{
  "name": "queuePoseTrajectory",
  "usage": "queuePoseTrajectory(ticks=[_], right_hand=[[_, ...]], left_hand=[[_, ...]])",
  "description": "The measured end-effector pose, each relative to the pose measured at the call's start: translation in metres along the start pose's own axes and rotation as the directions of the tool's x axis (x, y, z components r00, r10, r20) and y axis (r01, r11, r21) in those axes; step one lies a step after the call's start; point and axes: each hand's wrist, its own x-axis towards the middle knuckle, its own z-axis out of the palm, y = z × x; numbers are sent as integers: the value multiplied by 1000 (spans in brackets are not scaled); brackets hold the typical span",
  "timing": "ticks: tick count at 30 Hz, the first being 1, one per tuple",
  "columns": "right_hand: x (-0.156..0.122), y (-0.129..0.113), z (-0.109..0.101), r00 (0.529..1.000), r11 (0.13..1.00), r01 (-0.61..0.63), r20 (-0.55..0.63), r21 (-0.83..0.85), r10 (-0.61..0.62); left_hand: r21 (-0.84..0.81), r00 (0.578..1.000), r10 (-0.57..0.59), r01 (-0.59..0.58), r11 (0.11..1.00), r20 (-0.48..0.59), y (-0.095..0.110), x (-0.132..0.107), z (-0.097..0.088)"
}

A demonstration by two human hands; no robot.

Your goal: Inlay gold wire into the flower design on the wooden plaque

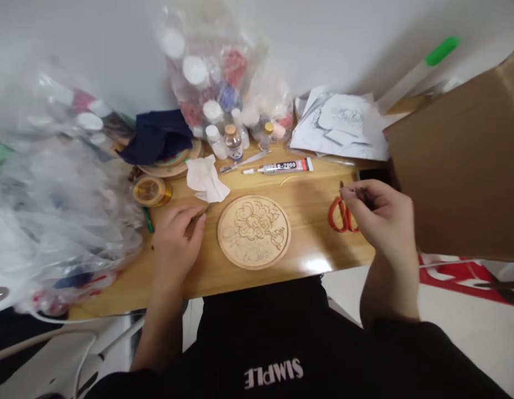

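A round wooden plaque [236, 252] lies on the table, with a flower outline traced in gold-coloured wire on its upper and right parts and thin drawn lines lower down. My left hand [178, 235] rests to its left, fingers closed on a slim dark tool [201, 213] whose kind is mostly hidden. At the right, my right hand [377, 210] is raised in a pinch over orange-handled scissors [337, 216]; what its fingertips hold, if anything, is too small to make out. A short piece of yellow wire [288, 179] lies above the plaque.
Behind the plaque are a B-7000 glue tube [286, 166], a crumpled white tissue [207, 180] and small bottles [234, 143]. A spool of gold wire [151, 191] and plastic bags [66, 205] crowd the left. A cardboard box [456, 166] stands right, beside paper drawings [340, 124].
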Motion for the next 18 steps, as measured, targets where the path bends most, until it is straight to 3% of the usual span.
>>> queuePoseTrajectory(ticks=[3,7,10,14,16,18], right_hand=[[-10,12,0,984,986,-52,160,-156,78],[-14,24,3,962,908,-96,196,-407,190],[-15,21,5,935,914,8,327,-406,137],[-19,10,13,838,899,137,532,-416,118],[-21,6,19,826,881,145,545,-451,143],[-23,5,25,845,884,155,522,-442,113]], left_hand=[[-18,997,32,-31,999,71,10,-4,3],[-42,984,153,-149,988,94,19,-14,10],[-52,975,192,-188,981,108,21,-18,14],[-45,971,213,-209,977,108,19,-20,14],[-33,972,211,-209,977,104,19,-21,13],[-22,972,209,-208,978,104,20,-23,13]])
